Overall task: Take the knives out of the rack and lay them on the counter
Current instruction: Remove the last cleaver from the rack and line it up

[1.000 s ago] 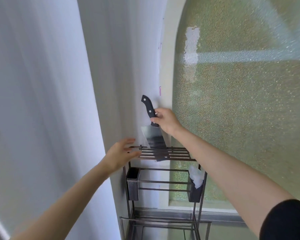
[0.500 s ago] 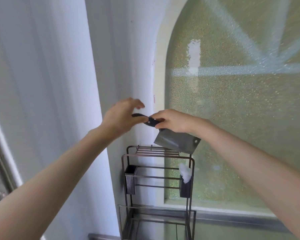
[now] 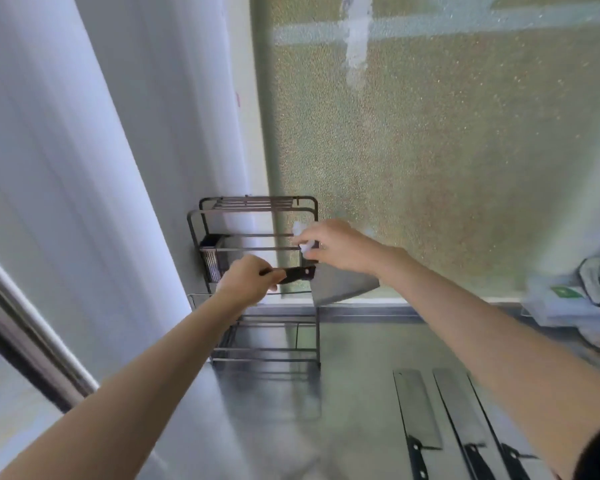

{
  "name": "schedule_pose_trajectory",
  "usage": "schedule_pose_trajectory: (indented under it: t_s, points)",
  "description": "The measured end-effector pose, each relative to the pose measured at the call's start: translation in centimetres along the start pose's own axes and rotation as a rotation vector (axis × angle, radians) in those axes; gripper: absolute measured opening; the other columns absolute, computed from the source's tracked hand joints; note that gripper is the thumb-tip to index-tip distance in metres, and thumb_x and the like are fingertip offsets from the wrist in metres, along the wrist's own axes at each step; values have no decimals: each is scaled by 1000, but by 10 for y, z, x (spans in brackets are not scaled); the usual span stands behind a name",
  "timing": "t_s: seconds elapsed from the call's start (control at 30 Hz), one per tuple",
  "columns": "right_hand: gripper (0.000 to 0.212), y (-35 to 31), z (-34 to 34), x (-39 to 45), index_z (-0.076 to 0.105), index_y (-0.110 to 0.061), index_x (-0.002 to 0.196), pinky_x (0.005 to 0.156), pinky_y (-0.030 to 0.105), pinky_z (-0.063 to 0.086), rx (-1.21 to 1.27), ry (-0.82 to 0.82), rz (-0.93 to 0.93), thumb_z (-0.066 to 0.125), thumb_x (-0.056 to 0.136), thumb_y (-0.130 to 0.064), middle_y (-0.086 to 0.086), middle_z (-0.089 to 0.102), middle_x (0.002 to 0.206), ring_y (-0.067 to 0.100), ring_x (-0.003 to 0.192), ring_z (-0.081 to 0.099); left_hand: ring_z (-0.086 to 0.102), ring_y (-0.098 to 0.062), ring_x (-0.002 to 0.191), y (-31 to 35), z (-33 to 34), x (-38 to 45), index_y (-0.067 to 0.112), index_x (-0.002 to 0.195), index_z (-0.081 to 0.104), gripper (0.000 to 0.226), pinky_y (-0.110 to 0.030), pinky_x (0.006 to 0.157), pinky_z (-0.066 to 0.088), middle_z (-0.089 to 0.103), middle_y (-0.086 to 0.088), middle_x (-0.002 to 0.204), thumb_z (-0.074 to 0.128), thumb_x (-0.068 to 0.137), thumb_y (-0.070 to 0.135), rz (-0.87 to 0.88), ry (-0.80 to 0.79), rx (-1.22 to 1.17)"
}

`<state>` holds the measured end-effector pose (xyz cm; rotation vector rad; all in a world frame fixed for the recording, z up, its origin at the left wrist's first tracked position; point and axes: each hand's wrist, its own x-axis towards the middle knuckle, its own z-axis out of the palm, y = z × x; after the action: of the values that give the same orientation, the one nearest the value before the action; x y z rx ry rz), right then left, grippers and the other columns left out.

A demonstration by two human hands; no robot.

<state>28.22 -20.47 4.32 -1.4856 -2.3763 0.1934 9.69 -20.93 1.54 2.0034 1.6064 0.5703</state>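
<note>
A dark wire rack (image 3: pixel 253 203) stands on the steel counter (image 3: pixel 357 355) in the corner by the frosted window. In front of it a cleaver (image 3: pixel 342 287) hangs level, blade to the right, black handle to the left. My left hand (image 3: pixel 248 280) is closed around that handle. My right hand (image 3: pixel 331 247) hovers just above the blade's top edge with loose fingers and grips nothing. Three knives lie side by side on the counter at lower right: a wide cleaver (image 3: pixel 417 408), a second blade (image 3: pixel 459 410) and a third (image 3: pixel 490 431) partly under my right forearm.
A white curtain (image 3: pixel 84 188) hangs along the left. A white scrap (image 3: pixel 300 237) sits in the rack's right holder. Plastic bags (image 3: pixel 575 299) lie at the counter's far right. A metal rail (image 3: pixel 32 348) runs at the lower left.
The cleaver came up out of the rack's top in my right hand, passed to my left hand, and now sits lower in front of the rack. My right hand let go.
</note>
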Motion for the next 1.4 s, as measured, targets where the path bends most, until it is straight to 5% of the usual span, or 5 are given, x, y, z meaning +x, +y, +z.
schedule_pose_trajectory:
  t_s: [0.23, 0.53, 0.87, 1.1, 1.4]
  points:
    - [20, 32, 117, -150, 54, -7, 97, 83, 35, 42, 819, 825, 859, 63, 82, -15, 8, 53, 94, 24, 90, 52, 44, -10, 46, -52, 120, -70, -6, 87, 69, 27, -20, 48, 33, 60, 0, 53, 59, 87, 18, -393, -49, -558]
    - [43, -31, 227, -204, 52, -4, 122, 109, 40, 29, 1827, 287, 1287, 56, 89, -32, 8, 59, 123, 24, 121, 49, 57, -10, 65, -67, 200, -129, 11, 80, 67, 15, -25, 64, 43, 69, 2, 72, 63, 84, 25, -731, -242, -841]
    - [23, -5, 273, -214, 57, -3, 107, 89, 37, 46, 2073, 738, 1562, 58, 88, -15, 7, 65, 95, 25, 96, 60, 56, -21, 77, -83, 253, -150, 11, 95, 72, 20, -28, 72, 45, 67, -9, 85, 66, 81, 23, -733, -491, -810]
    - [12, 26, 297, -219, 57, 0, 98, 82, 37, 51, 1859, 637, 1734, 58, 86, -2, 13, 65, 81, 28, 82, 64, 63, -6, 48, -91, 296, -134, -3, 93, 69, 19, -14, 42, 46, 67, -8, 70, 66, 81, 11, -743, -584, -601]
    - [10, 72, 324, -204, 58, -3, 74, 73, 34, 53, 1665, 478, 1784, 62, 83, -2, 17, 67, 89, 24, 72, 67, 67, -31, 80, -97, 329, -100, -2, 85, 69, 22, -36, 71, 49, 71, -15, 81, 74, 74, 17, -662, -528, -367]
